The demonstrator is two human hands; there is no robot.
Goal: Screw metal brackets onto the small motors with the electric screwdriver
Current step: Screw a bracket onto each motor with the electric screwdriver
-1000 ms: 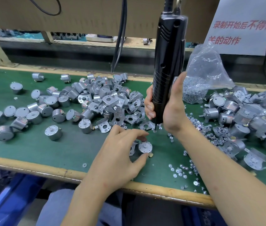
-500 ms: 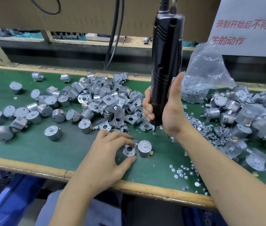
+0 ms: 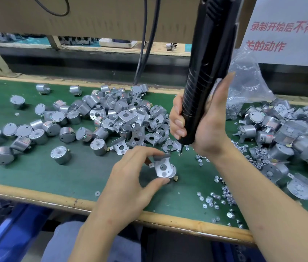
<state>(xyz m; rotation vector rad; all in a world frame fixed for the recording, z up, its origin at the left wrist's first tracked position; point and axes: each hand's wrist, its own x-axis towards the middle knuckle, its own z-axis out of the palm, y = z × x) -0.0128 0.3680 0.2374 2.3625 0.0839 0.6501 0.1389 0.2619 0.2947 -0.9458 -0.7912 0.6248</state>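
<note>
My left hand (image 3: 128, 178) pinches a silver metal bracket (image 3: 161, 167) between thumb and fingers and holds it on top of a small round motor (image 3: 171, 173) standing on the green mat. My right hand (image 3: 204, 127) grips the black electric screwdriver (image 3: 206, 72), which hangs upright from above. Its bit tip (image 3: 180, 151) hovers just above and to the right of the bracket, apart from it. Loose screws (image 3: 217, 197) lie scattered on the mat to the right of the motor.
A heap of bare motors and brackets (image 3: 123, 118) fills the mat's middle and left. Motors with brackets (image 3: 281, 133) pile at the right beside a clear bag of screws (image 3: 244, 86). The bench's wooden front edge (image 3: 73, 202) runs below, with a blue bin (image 3: 7, 233) under it.
My left hand slid the bracket from beside the motor onto its top. The screwdriver in my right hand shifted slightly left and stays above the mat.
</note>
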